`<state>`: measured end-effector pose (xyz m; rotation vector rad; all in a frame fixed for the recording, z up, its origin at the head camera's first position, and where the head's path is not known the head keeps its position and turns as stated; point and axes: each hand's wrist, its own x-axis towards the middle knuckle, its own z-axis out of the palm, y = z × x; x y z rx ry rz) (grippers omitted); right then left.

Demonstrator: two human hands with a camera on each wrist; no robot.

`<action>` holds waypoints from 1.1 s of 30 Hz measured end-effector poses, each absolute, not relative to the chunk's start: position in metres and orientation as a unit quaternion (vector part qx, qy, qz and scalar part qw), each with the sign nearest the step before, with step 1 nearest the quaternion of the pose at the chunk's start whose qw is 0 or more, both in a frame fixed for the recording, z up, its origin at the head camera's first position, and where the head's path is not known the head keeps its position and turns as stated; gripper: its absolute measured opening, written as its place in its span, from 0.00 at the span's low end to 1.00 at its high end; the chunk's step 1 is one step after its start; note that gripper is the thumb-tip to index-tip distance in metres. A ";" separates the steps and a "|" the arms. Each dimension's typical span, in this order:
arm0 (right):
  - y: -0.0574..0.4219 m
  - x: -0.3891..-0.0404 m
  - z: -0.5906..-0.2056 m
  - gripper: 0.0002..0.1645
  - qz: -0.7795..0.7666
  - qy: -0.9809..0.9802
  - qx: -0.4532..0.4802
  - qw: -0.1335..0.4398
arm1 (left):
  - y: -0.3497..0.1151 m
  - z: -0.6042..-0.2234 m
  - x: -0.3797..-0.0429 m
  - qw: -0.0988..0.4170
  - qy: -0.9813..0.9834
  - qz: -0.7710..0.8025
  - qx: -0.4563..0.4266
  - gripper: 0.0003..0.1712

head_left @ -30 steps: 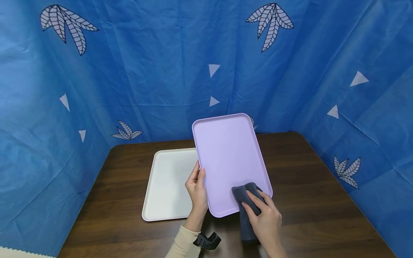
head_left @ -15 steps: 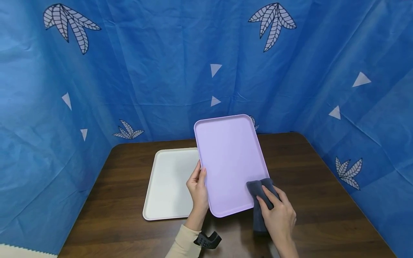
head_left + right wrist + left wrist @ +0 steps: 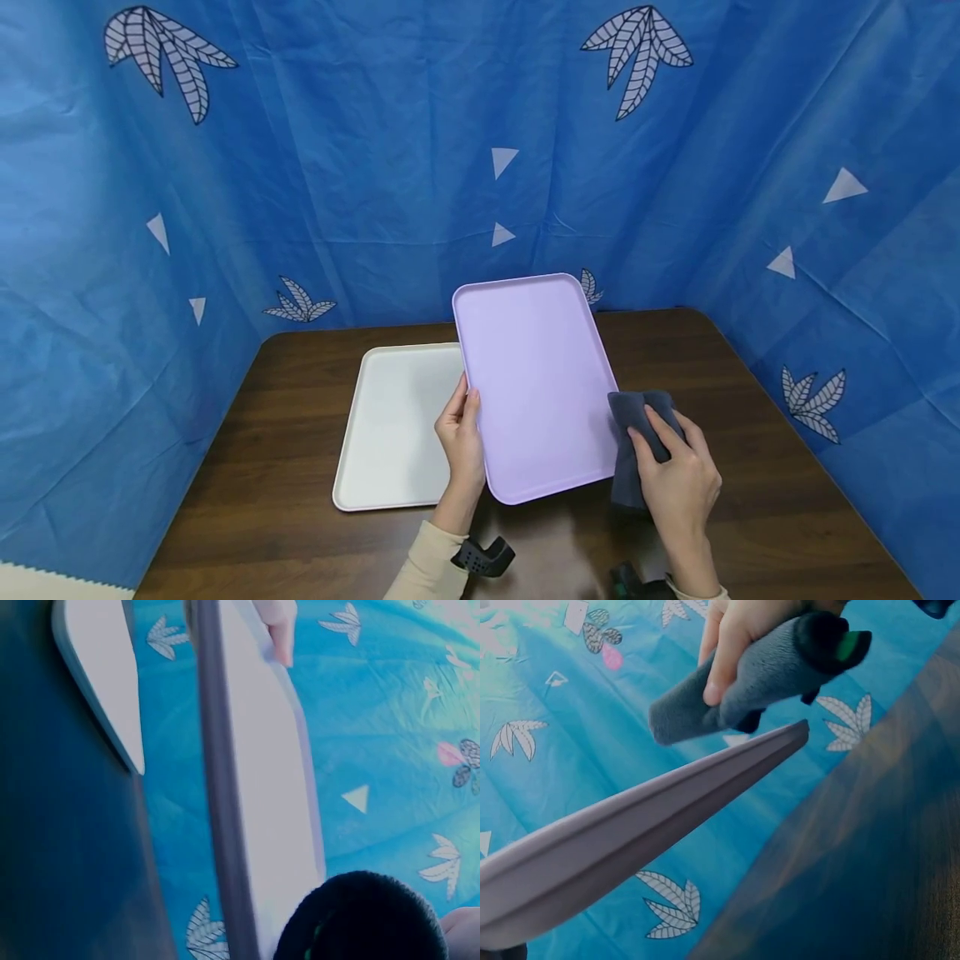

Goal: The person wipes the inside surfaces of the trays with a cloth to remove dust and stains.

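A lilac rectangular tray is held tilted up off the table, its inner face towards me. My left hand grips its left edge, thumb at the front. At the tray's lower right edge, my right hand pinches a folded dark grey cloth between thumb and fingers. The left wrist view has the cloth just above the tray's rim, with a small gap between them there. In the right wrist view, the dark cloth covers the lower end of the tray.
A white tray lies flat on the brown wooden table, left of the lilac one, which hides its right part. Blue patterned curtains stand round the back and sides. A dark band circles my left wrist.
My right hand has moved the cloth right and upward, from the lilac tray's lower face out to its right edge. The tray's top has dipped slightly, and my left hand keeps its grip.
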<state>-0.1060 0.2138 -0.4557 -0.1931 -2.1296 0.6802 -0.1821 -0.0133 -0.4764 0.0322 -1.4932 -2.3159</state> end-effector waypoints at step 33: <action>0.219 -0.110 -0.447 0.24 0.298 -0.846 -0.099 0.431 | 0.011 -0.507 -0.224 0.116 -0.611 -0.776 0.100 0.22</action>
